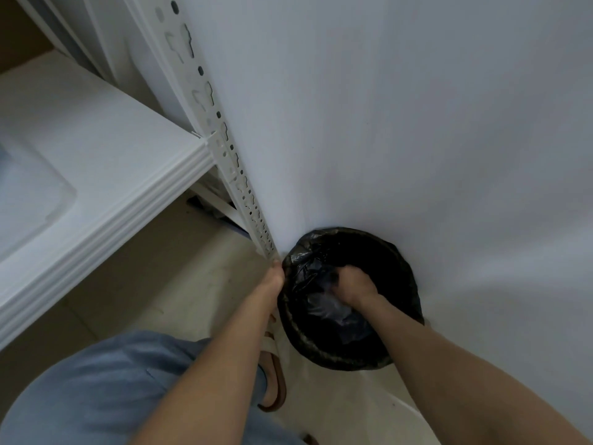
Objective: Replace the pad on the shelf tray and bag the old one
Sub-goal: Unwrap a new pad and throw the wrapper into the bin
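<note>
1. A knee in blue trousers [112,380] fills the lower left corner. Just beyond it, a foot in a brown sandal [272,377] with pale straps rests on the pale floor [192,284].
2. Both bare forearms reach forward and down from the lower edge.
3. The left hand [274,279] lies at the left rim of the black bag [398,268]. Its fingers lie close together with the tips at the rim. Whether they pinch the plastic cannot be told.
4. The right hand [351,284] is inside the bag opening, back upward. Its fingers are curled down and clamped on the old pad [324,305]; dark nails show on two of them.
5. The old pad lies inside the bag, under and just left of the right hand. It is crumpled into a pale, bluish wad, so no long axis or pointing direction can be read.
6. The bag lines a round bin that stands on the floor against the white wall [417,123], with its mouth facing up.
7. A white slotted upright [229,146] of the rack meets the floor just beside the left fingertips and runs up and to the left.
8. The white shelf [134,194] joins this upright at mid height and extends left.
9. A white tray [38,200] lies on the shelf at the left edge. Its contents cannot be made out.
</note>
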Available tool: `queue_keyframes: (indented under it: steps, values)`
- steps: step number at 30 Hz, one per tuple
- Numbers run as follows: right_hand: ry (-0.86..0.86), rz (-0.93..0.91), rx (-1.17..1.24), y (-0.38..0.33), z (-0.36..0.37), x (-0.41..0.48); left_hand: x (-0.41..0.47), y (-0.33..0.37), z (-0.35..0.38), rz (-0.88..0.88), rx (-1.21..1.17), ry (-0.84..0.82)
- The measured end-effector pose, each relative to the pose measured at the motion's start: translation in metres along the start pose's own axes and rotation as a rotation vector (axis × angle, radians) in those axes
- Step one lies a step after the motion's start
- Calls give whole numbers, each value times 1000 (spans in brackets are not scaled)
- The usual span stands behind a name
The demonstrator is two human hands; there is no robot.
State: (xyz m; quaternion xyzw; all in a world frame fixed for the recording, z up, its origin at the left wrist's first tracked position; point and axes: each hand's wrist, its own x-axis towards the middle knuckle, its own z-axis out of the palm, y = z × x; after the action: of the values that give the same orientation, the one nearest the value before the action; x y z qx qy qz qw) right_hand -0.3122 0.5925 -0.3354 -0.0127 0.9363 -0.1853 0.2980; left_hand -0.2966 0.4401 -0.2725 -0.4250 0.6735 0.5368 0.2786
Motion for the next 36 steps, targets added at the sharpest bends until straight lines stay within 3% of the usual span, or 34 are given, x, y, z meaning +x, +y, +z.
queue_keyframes:
  steps: [3, 5, 7, 10, 13, 18, 25, 31, 34, 36]
  values:
    - [-227, 13, -63, 0, 15, 3, 3, -1, -3, -41, -34, -54]
    - [-202, 26, -121, 2, 16, 2, 4, -3, -3, -54, -23, -89]
    - [18, 32, -144, 4, 9, -2, 9, -4, -1, -64, -30, -102]
    - [513, -32, -106, 6, -9, -5, 18, -3, -1, -43, -135, -95]
    - [727, -34, -117, 18, -24, -4, 36, -6, -1, -7, -106, -3]
    - [705, 171, 6, 15, -28, -15, 17, 6, -8, 153, -106, 183]
    - [598, 406, 120, 12, -33, -28, -7, 17, -1, 377, -105, 92]
    - [484, 258, 343, 13, -48, -22, -27, 23, 5, 306, -284, -143]
    - [429, 148, 479, 6, -51, -19, -35, 25, 6, 310, -299, -184]
    - [432, 183, 542, 4, -50, -19, -40, 27, 3, 327, -314, -167]
